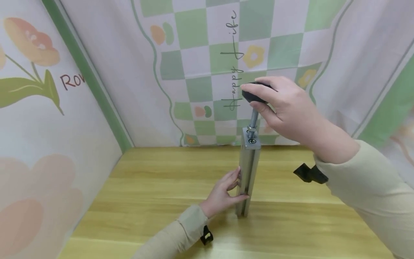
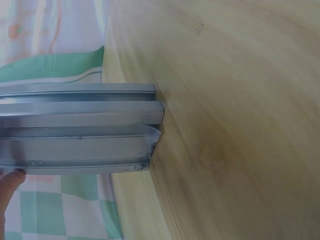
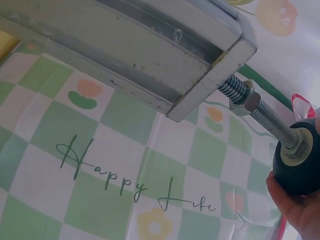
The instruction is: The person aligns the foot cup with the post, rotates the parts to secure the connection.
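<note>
A grey aluminium profile [image 1: 248,169] stands upright on the wooden table, with grooves along its sides. My left hand [image 1: 221,196] holds its lower part, the thumb on the near side and the fingers at the far left edge. A metal end plate [image 1: 254,144] caps the top. From this plate rises the threaded rod of a levelling foot, carrying a hex nut [image 3: 245,101] close to the plate. Bare thread [image 3: 270,120] shows between nut and base. My right hand [image 1: 288,104] grips the round black base [image 1: 249,96] from above, fingers and thumb around its rim.
The wood-grain table [image 1: 155,180] spreads around the profile's foot. Behind it hangs a green and white checked cloth [image 1: 194,64], and a flower-printed wall panel [image 1: 29,126] stands at the left. Black straps [image 1: 310,173] hang by both sleeves.
</note>
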